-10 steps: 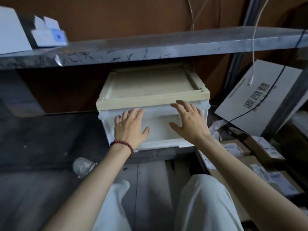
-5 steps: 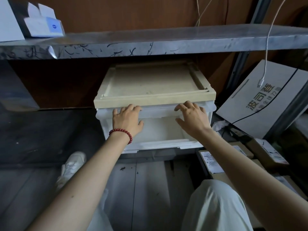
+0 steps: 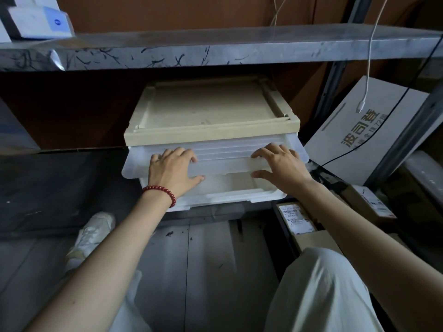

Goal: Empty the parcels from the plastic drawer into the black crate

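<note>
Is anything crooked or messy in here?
Yes. The white box on the right sits tilted beside the shelf post instead of lying flat, and a white cable dangles before it, its plug connected to nothing.

Drawer (image 3: 223, 164) beneath shelf (image 3: 215, 47), cartons (image 3: 309, 239) rightward

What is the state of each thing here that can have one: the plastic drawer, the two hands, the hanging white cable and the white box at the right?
drawer: pulled out slightly; its inside is not visible.
left hand: grips the drawer's front edge, fingers over the top.
right hand: grips the same edge likewise.
white cable: hangs loose, its plug connected to nothing.
white box: closed, leaning tilted.
</note>
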A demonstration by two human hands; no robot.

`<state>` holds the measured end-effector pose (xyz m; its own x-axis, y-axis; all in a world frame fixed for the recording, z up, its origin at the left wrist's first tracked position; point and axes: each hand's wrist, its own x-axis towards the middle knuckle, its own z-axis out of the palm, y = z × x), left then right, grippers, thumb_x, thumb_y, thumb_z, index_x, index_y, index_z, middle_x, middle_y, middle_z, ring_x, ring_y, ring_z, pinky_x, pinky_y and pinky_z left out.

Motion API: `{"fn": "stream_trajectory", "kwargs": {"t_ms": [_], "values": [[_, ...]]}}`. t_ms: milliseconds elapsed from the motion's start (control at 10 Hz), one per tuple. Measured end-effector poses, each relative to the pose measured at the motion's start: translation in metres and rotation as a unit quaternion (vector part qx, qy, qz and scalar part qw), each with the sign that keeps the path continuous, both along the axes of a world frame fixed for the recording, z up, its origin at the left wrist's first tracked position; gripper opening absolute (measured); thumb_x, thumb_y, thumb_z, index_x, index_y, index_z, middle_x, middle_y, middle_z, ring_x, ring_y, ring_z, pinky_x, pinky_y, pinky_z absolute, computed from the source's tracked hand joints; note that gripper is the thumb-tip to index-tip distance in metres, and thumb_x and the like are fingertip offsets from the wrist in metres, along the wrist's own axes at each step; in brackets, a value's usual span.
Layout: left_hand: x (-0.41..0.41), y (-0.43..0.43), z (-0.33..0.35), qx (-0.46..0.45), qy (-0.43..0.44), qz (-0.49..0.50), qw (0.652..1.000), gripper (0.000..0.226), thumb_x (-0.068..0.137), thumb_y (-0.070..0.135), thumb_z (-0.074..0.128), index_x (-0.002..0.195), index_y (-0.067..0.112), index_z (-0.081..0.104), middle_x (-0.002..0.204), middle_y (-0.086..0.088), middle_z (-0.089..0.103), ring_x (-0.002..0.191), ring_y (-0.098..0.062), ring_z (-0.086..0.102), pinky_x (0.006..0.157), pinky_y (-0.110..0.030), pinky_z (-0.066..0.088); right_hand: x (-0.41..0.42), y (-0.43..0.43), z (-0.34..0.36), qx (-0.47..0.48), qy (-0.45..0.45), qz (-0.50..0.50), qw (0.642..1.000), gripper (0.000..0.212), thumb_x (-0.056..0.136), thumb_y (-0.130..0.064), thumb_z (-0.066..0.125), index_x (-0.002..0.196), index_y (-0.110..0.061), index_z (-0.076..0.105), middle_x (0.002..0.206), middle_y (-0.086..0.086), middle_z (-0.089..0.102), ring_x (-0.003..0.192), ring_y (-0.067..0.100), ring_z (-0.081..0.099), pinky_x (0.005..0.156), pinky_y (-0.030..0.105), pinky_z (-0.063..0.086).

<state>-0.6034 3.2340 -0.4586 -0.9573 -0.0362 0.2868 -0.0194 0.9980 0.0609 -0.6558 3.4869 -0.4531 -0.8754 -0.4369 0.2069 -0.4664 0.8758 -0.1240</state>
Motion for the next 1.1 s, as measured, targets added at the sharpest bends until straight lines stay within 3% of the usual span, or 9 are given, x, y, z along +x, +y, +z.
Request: {"fn": "stream_trajectory", "kwargs": {"t_ms": [100,400,600,1100], "values": [[0.016,0.001,-0.006,0.012,-0.013,-0.005,1.000,0.059,0.075,0.071,0.057,0.118,0.031,0.053,0.123,0.011,0.055,0.116,-0.016,0.049,0.095,-0.036,0.035,0.014,0.005,-0.008,-0.002,0.000,0.005,1.000,0.052,0.086,-0.050,0.061,0.132,-0.028,0.049,0.131,-0.002,0.048,0.124,0.021,0.040,0.101,0.036,0.030],[0.080,0.009,-0.019,0.002,-0.030,-0.043,0.999,0.053,0.071,0.077,0.054,0.106,0.038,0.055,0.108,0.020,0.056,0.103,-0.007,0.053,0.087,-0.031,0.037,0.073,0.028,-0.030,0.041,0.012,0.045,0.998,0.048,0.083,-0.059,0.060,0.123,-0.035,0.051,0.123,-0.013,0.050,0.113,0.013,0.045,0.088,0.028,0.036],[0.103,0.019,-0.022,-0.004,0.009,-0.053,0.999,0.049,0.074,0.072,0.054,0.107,0.036,0.057,0.107,0.019,0.058,0.101,-0.008,0.055,0.085,-0.031,0.039,0.093,0.039,-0.029,0.022,0.028,0.034,0.999,0.046,0.083,-0.056,0.061,0.123,-0.035,0.053,0.123,-0.012,0.052,0.111,0.014,0.048,0.085,0.028,0.038],[0.091,0.021,-0.051,-0.009,-0.055,-0.017,0.998,0.041,0.089,0.060,0.046,0.121,0.036,0.053,0.120,0.015,0.057,0.113,-0.011,0.051,0.092,-0.033,0.037,0.085,0.025,-0.054,0.037,-0.032,-0.011,0.999,0.046,0.087,-0.055,0.057,0.129,-0.037,0.048,0.130,-0.012,0.052,0.123,0.014,0.045,0.098,0.034,0.036]]}}
